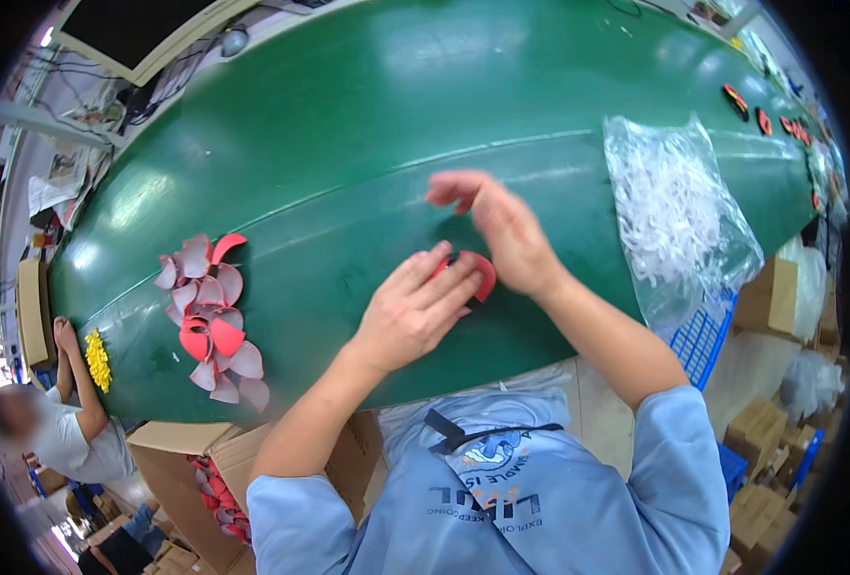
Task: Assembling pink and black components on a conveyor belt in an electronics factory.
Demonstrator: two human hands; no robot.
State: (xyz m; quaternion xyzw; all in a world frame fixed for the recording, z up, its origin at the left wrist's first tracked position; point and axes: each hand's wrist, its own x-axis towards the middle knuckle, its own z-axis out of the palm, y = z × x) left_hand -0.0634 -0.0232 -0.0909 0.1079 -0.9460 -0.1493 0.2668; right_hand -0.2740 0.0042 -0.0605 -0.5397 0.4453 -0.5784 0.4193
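Note:
My left hand [413,309] is closed on a red curved piece [485,276] with some black at its edge. Its fingers lie across the top of the piece and cover much of it, against the green table [367,211]. Just above and to the right, my right hand [509,230] is raised with its fingers stretched toward the left, slightly blurred. Nothing shows in it. Off to the left lies a loose pile of red curved pieces [226,337], many with their pale greyish side up.
A clear plastic bag [669,206] of white strips lies to the right, above a blue crate [701,340]. A cardboard box [233,450] at the lower left holds red pieces. Yellow pieces [97,361] lie near another person [84,431]. Red-and-black pieces [764,121] lie far right.

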